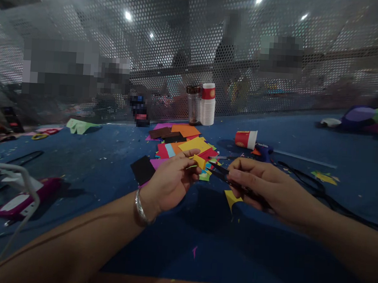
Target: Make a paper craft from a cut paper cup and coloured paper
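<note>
Between the thumb and fingers of my left hand is a small folded yellow paper piece. A silver bracelet circles that wrist. My right hand is closed round dark scissors or tweezers; which of the two I cannot tell. Its two dark tips are apart and point left, just right of the yellow piece. Behind both hands lies a pile of coloured paper. A yellow paper scrap rests below the tool.
A cup stack and a clear jar stand at the back. A red and white cup lies beside a blue glue gun. Black cables run right. A magenta power strip lies left on the blue table.
</note>
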Motion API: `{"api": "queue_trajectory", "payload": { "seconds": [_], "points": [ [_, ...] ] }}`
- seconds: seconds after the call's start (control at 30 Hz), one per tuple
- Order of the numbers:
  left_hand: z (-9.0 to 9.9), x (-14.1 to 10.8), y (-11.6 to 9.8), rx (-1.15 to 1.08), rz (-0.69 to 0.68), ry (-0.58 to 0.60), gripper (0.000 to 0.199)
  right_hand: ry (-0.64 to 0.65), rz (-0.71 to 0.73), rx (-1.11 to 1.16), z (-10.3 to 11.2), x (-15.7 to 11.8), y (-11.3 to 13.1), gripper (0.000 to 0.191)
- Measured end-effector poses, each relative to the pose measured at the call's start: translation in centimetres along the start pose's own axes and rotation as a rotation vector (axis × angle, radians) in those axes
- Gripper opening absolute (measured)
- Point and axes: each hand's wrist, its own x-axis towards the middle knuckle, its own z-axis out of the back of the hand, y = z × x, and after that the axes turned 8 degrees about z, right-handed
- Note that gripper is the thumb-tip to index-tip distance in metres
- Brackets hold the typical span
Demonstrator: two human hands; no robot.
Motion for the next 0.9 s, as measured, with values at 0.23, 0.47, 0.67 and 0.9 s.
{"api": "queue_trajectory", "payload": {
  "seconds": [0.23, 0.47, 0.67, 0.9],
  "points": [
    [-0.06, -0.16, 0.07, 0.003, -0.029, 0.025, 0.031, -0.041, 0.002, -0.004, -0.10, 0.03, 0.18, 0.035],
    [-0.20, -0.25, 0.18, 0.044, -0.057, 0.009, 0.029, -0.049, 0.010, 0.033, -0.17, -0.01, 0.28, 0.037],
    [-0.40, -0.57, 0.06, 0.074, -0.084, -0.014, 0.024, -0.067, -0.011, 0.035, -0.28, -0.03, 0.53, 0.036],
    [-0.45, -0.67, 0.15, 0.091, -0.097, -0.019, 0.024, -0.079, -0.014, 0.038, -0.44, 0.01, 0.76, 0.034]
  ]
}}
